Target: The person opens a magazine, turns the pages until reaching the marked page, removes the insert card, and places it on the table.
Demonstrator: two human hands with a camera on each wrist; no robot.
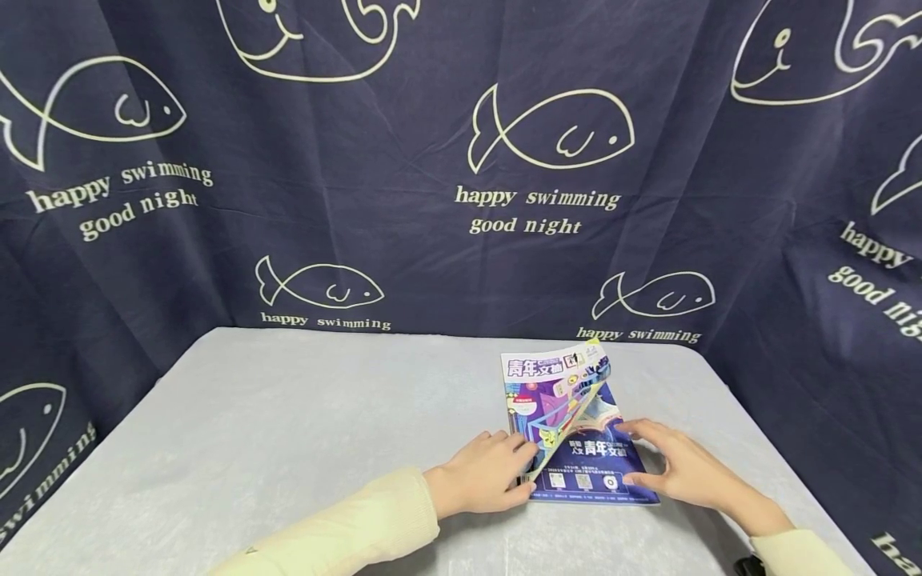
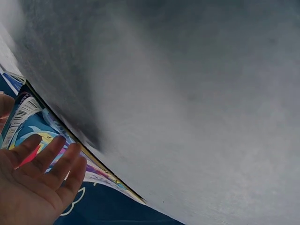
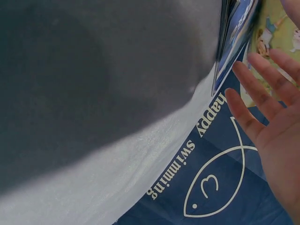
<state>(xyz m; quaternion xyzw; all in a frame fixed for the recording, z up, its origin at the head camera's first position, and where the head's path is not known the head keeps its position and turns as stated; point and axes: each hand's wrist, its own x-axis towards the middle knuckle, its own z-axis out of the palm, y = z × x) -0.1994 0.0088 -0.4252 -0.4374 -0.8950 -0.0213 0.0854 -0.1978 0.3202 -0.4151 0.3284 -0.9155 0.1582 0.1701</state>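
A magazine (image 1: 529, 408) with a colourful cover lies on the right part of the table. Its cover is curled over from the right toward the left, baring a dark blue page (image 1: 601, 468) with white print and small square codes. My left hand (image 1: 490, 472) rests on the lower left of the curled cover, fingers nearly straight across it in the left wrist view. At the right edge my right hand (image 1: 680, 464) has its fingers and thumb spread apart over the page; whether they touch the paper I cannot tell. A barcode (image 2: 26, 110) shows on the cover beside my left fingers.
The magazine and both arms are on a pale grey table (image 1: 288, 432). Dark blue cloth (image 1: 403, 200) with fish drawings and lettering hangs behind the table and on both sides. A small black object (image 1: 749, 566) is at the right sleeve.
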